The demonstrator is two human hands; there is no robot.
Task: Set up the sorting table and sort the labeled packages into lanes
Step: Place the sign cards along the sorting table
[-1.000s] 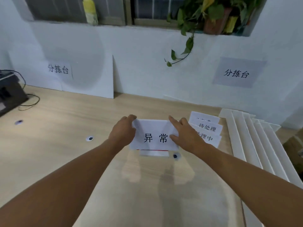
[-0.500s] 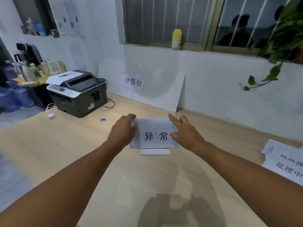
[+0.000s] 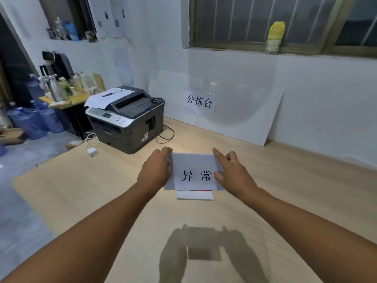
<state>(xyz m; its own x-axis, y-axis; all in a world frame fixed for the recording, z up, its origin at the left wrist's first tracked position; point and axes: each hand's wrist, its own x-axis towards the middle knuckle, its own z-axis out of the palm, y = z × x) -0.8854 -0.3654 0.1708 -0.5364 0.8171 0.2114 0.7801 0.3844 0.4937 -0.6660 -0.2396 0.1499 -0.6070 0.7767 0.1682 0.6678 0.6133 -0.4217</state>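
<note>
Above the middle of the table [image 3: 81, 190], a paper sign [image 3: 195, 172] with two large black characters hangs between both hands, its printed face toward the person. Its long side runs left to right, so each hand has one short edge and neither is nearer than the other. The left hand [image 3: 156, 170] curls its fingers round the left edge; the right hand [image 3: 234, 172] pinches the right edge, with the first finger stretched along the top corner. A white strip [image 3: 194, 195] with a red line shows just under the sign. The shadow [image 3: 204, 254] on the wood suggests the sign is lifted, not lying. A printer [image 3: 126, 117] stands behind on the left, well apart.
</note>
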